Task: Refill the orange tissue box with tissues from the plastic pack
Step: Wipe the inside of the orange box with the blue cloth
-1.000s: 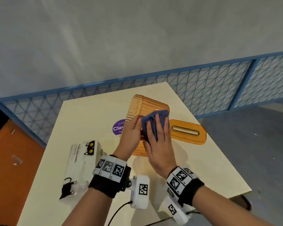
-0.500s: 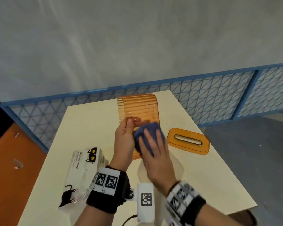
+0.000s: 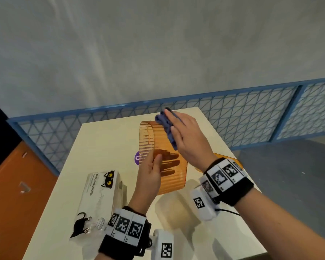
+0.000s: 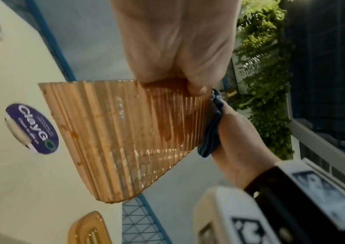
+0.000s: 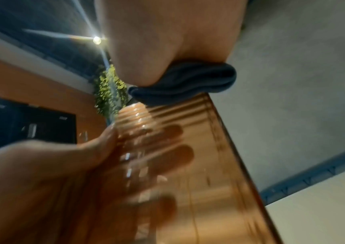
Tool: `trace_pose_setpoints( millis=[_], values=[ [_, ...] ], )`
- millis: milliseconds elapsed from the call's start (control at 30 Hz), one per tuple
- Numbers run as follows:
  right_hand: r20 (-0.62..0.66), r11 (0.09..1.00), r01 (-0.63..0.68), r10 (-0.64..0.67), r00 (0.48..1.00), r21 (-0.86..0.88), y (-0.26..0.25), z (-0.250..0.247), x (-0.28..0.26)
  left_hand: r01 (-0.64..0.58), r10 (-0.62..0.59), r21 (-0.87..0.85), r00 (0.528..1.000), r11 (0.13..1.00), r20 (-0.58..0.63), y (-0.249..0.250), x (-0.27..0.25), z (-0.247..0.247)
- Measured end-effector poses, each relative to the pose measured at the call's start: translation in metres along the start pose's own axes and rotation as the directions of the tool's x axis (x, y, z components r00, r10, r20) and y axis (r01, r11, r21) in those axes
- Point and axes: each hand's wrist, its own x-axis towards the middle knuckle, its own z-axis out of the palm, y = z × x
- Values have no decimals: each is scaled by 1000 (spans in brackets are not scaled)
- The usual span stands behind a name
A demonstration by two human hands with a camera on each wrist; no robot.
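Observation:
The orange tissue box (image 3: 148, 139) is ribbed, translucent and without its lid, tilted up off the table. My left hand (image 3: 150, 173) grips its near end, thumb on the outside and fingers inside, showing through the wall (image 5: 219, 165). My right hand (image 3: 186, 136) lies flat with straight fingers on a folded blue cloth (image 3: 166, 126), pressing it against the box's far right side (image 4: 115, 135). The cloth (image 5: 184, 82) sits under the palm. The plastic tissue pack (image 3: 99, 196), printed with black cats, lies at the left near my left wrist.
The orange lid (image 4: 88, 229) with its slot lies on the cream table (image 3: 105, 139) to the right, mostly behind my right wrist. A purple round sticker (image 4: 33, 128) is under the box. A blue mesh fence (image 3: 233, 113) runs behind the table. The table's right edge is close.
The right hand slid the blue cloth along the box, first toward me, then out to its far end. The left hand kept its grip and turned the box more lengthwise.

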Motion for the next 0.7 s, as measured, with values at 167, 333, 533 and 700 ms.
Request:
trace_pose_setpoints(
  millis=[167, 333, 533, 700],
  values=[
    [47, 879, -283, 287, 957, 384, 15, -6, -3, -52, 39, 84, 989, 995, 141, -7, -21, -3],
    [39, 954, -152, 146, 988, 258, 4, 4, -31, 98, -56, -191, 975, 977, 216, 14, -16, -5],
    [-29, 985, 166, -165, 986, 34, -19, 5, -62, 145, -101, -335, 984, 931, 145, 23, -18, -21],
    [249, 943, 292, -324, 913, 157, -15, -11, -28, 92, -58, -161, 977, 983, 203, 28, -27, -30]
  ],
)
